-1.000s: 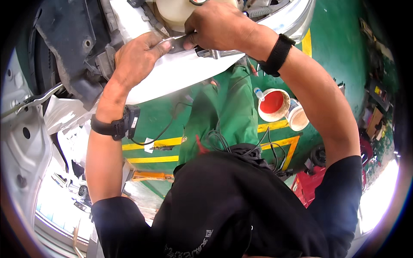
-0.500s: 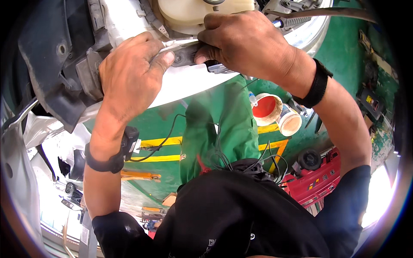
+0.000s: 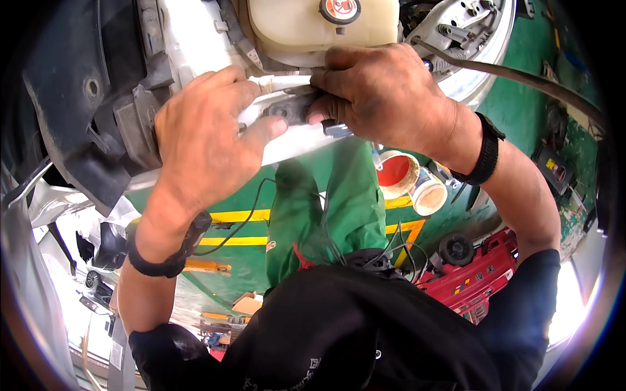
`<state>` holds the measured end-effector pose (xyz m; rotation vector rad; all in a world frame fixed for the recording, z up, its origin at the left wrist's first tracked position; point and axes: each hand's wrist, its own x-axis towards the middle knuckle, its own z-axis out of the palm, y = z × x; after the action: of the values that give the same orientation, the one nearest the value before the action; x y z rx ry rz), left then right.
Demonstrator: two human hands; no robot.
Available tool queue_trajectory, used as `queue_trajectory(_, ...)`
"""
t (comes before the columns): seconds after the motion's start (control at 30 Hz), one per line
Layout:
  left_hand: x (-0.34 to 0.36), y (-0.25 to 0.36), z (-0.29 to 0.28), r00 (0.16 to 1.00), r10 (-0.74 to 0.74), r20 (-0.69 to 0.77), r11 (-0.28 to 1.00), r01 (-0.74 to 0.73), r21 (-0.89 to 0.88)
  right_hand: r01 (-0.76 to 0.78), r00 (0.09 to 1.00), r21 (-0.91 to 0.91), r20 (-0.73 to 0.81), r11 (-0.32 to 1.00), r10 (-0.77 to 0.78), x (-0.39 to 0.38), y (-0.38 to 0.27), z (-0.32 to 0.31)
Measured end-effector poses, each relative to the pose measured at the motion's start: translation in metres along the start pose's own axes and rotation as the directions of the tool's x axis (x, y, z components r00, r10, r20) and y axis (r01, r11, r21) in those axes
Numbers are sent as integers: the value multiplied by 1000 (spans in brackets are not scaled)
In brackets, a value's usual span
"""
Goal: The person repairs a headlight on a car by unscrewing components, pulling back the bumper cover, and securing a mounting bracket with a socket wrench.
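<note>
Both hands work at the white edge of a car's body panel [image 3: 293, 144]. My right hand [image 3: 388, 94] pinches a dark bracket-like strip [image 3: 290, 109] lying along that edge, thumb below and fingers above. My left hand [image 3: 208, 140] curls over the edge to the left of it, its thumb stretched along the near side toward the strip. Its other fingertips are partly hidden. A pale tube-like piece [image 3: 283, 83] runs between the hands, just beyond the strip. Behind them sits a cream plastic reservoir [image 3: 293, 29] with a round cap [image 3: 340, 10].
A dark plastic liner [image 3: 72, 111] stands at the left. A headlamp [image 3: 456, 39] and a long curved bar [image 3: 515, 75] are at the right. On the green floor are two paint-stained buckets [image 3: 398, 173], yellow lines and a red tool cart [image 3: 469, 274]. Dark cables [image 3: 332, 251] hang near my waist.
The view has shifted, showing more of the reservoir and its cap. Both hands sit slightly lower and further right in the picture, at the same panel edge. My right hand keeps its pinch.
</note>
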<state>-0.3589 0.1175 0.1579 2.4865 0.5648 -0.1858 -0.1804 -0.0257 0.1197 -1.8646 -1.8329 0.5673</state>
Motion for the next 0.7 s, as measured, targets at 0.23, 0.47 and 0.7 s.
queue_trajectory(0.23, -2, 9, -7, 998, -51, 26, 995, 54, -90, 79, 997, 14, -25, 997, -79, -1, -7, -3)
queue_trajectory(0.47, -9, -22, -18, 997, -50, 54, 997, 53, -55, -10, 997, 39, 75, 999, 7, 19, -20, 8)
queue_trajectory(0.7, -12, -34, -18, 988, -124, 93, 992, 124, 8, -109, 984, 0, -144, 994, 108, -2, -61, 2)
